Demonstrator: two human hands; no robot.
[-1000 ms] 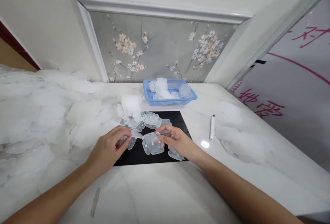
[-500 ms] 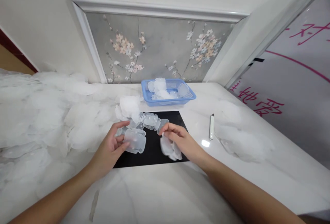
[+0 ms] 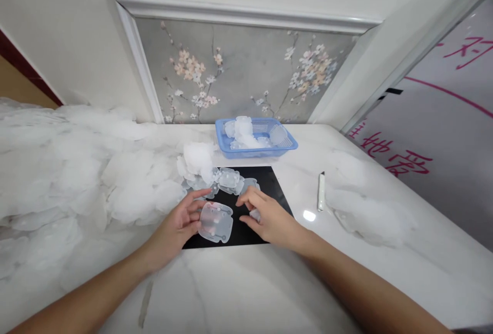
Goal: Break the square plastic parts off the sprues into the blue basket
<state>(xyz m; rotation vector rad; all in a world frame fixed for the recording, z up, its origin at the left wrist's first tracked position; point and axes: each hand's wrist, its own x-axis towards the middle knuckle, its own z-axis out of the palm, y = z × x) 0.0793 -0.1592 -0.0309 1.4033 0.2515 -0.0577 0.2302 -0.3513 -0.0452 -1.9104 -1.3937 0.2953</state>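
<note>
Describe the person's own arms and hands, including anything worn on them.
The left hand and right hand are ungloved, with no watch or bracelet showing. The left forearm and right forearm are bare, with no sleeves or markings visible.

white board (image 3: 442, 129) at right | pink Chinese handwriting (image 3: 410, 162) | upper line: 对 (image 3: 472, 49), running to the view's edge | lower line: 爱, preceded by what looks like 她 (image 3: 377, 145) | leftmost character (image 3: 357, 130): partly cut off, unclear

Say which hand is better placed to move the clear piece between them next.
Likely the left hand: it holds the clear piece by one edge. The right hand is apart from it, near another pale piece.
</note>
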